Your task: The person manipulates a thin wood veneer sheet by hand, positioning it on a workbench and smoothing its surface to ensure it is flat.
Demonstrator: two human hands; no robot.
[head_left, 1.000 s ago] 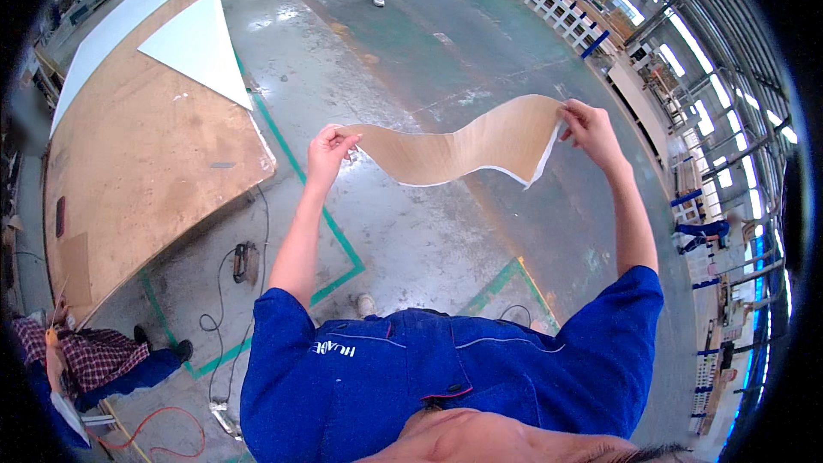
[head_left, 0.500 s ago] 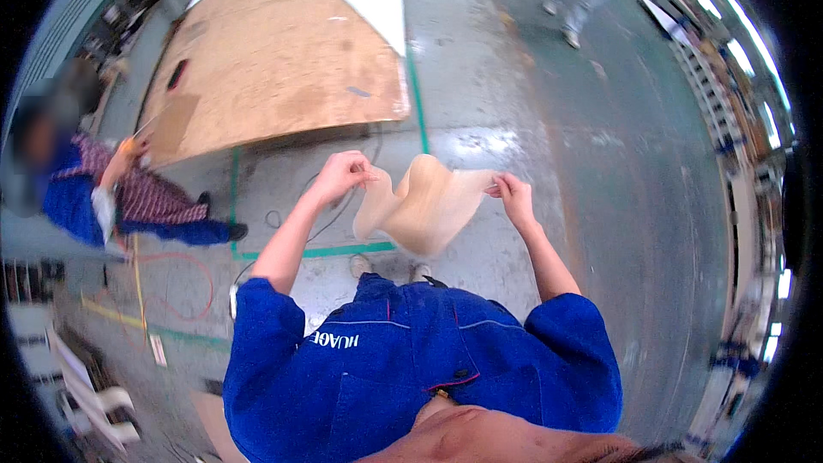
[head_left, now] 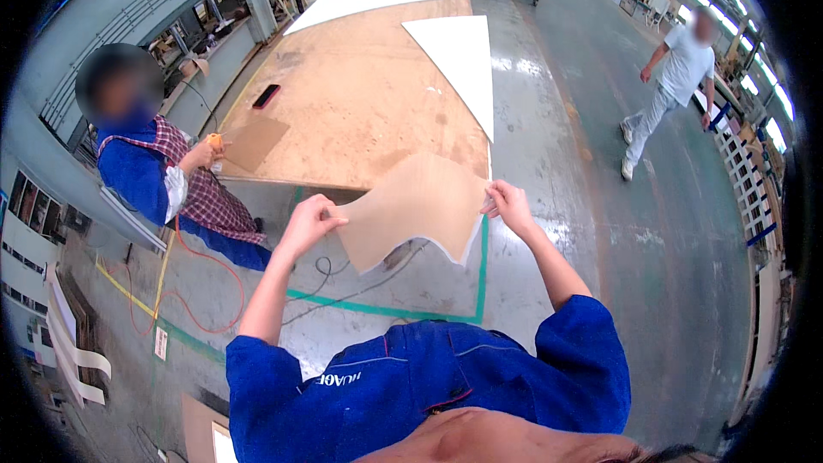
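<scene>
Tan veneer sheet (head_left: 416, 206), pinched by left hand (head_left: 314, 225) and right hand (head_left: 511, 206), has swung before the plywood-topped table (head_left: 360, 103), bringing that surface near.

The left hand (head_left: 315, 219) and right hand (head_left: 509, 204) each pinch one side of a thin tan sheet (head_left: 416, 206), which arches between them before the near edge of a wooden table (head_left: 360, 94). A pointed white panel (head_left: 461, 60) lies along the table's right edge. By the near left corner rests a brown piece (head_left: 255, 144) (a co-worker's hand (head_left: 201, 156) grips something orange (head_left: 215, 143) beside it), and a dark oblong object (head_left: 267, 96) lies near the left edge.
</scene>
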